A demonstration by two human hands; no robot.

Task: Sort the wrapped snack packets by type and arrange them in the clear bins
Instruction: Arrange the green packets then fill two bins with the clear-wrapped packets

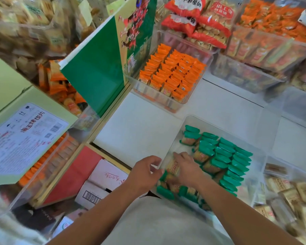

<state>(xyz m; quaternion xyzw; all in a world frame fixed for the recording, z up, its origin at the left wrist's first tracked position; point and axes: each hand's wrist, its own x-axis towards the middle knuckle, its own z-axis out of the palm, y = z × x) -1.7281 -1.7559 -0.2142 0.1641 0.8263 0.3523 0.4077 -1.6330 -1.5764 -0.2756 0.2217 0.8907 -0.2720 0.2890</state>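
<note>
A clear bin (189, 121) on the white shelf in front of me holds rows of green-wrapped snack packets (224, 156). My right hand (185, 168) is inside the bin at its near left corner, fingers curled round a green-ended packet (173, 166). Just outside the bin's left wall, my left hand (145, 171) has its fingers loosely curled against the rim, and I see nothing in it. Farther back stands another clear bin (198, 50) filled with neat rows of orange-wrapped packets (173, 73).
A green carton (95, 75) leans at the left of the orange bin. Bins of tan packets (293, 195) sit at the right, orange packets (272, 23) and red bags (193, 18) at the back. A labelled pale green box (25, 124) overhangs at the left.
</note>
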